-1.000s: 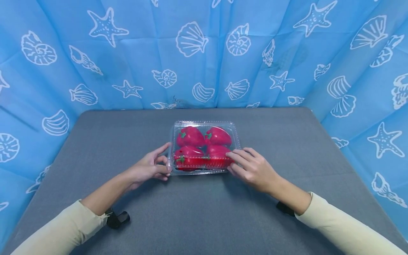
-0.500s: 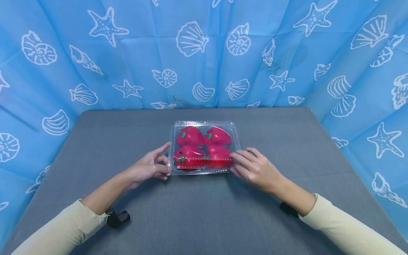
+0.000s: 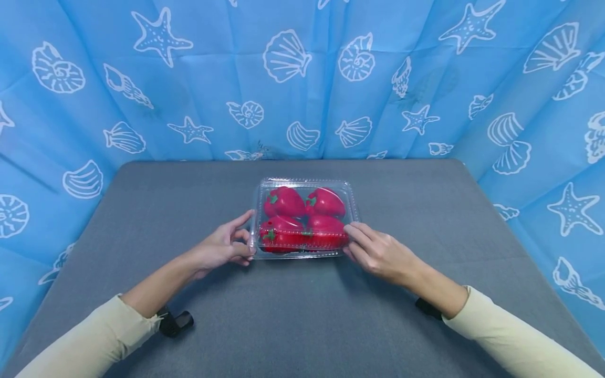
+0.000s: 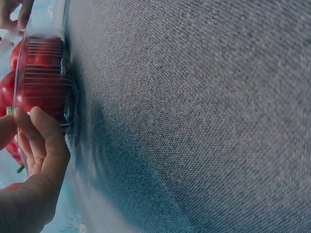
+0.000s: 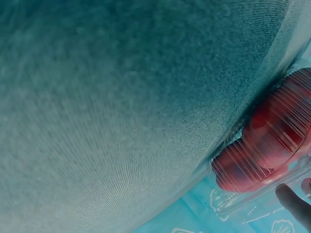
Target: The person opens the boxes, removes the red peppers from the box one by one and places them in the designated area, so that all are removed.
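A clear plastic clamshell box [image 3: 304, 253] sits on the grey table, with several red bell peppers [image 3: 285, 201] inside, their green stems showing. My left hand [image 3: 222, 247] is at the box's left side, thumb and fingers pinching its rim; the left wrist view also shows this hand [image 4: 43, 155] at the rim. At the front right corner, my right hand [image 3: 380, 252] pinches the box's edge. Only a few of its fingertips [image 5: 294, 204] show in the right wrist view. Whether the lid is fully pressed down, I cannot tell.
Grey cloth covers the table [image 3: 302, 320]. Behind and beside it hangs a blue curtain [image 3: 203, 79] with white shells and starfish. A black strap [image 3: 175, 323] sits by the left wrist.
My right hand has shifted slightly to the right along the box's front edge to its corner. The left hand keeps its place, and the box has hardly moved.
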